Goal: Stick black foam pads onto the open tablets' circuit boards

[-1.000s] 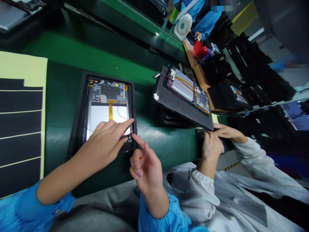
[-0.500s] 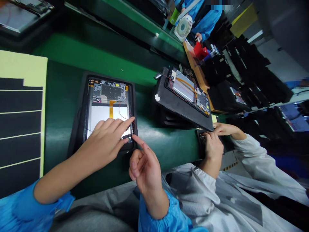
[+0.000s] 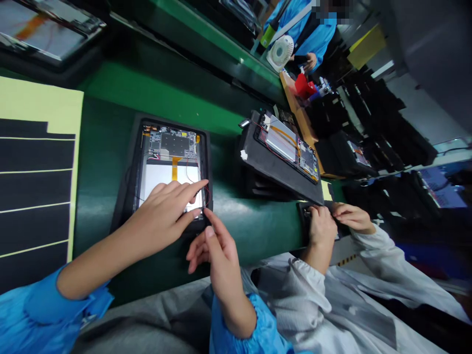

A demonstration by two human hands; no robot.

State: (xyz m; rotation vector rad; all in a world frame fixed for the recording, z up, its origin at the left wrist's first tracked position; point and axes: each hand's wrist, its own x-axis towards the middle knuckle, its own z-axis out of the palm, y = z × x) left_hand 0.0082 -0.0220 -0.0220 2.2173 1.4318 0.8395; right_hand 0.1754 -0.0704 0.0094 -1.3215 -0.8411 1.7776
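Note:
In front of me lies an opened tablet [image 3: 168, 145] in a black foam tray [image 3: 127, 172]. Its circuit board, white battery, orange ribbon cable and thin wires show. Over its lower part rests my left hand [image 3: 169, 206], fingers stretched, with the index finger and thumb apart near the right edge. The index fingertip of my right hand [image 3: 219, 258] touches or nearly touches the tablet's lower right corner, close to the left thumb. Its other fingers are loosely bent and hold nothing visible. My left hand covers part of the battery.
Another opened tablet [image 3: 285, 140] lies on stacked black foam trays [image 3: 273, 169] to the right. Beyond, a co-worker's hands [image 3: 322, 226] handle a dark device. Black strips on a yellow sheet [image 3: 78, 147] lie left. A white fan [image 3: 280, 51] stands at the back.
My right hand's thumb has lifted and its lower fingers have spread leftward, while the index fingertip stays by the corner. My left hand has barely moved. The camera view has shifted slightly.

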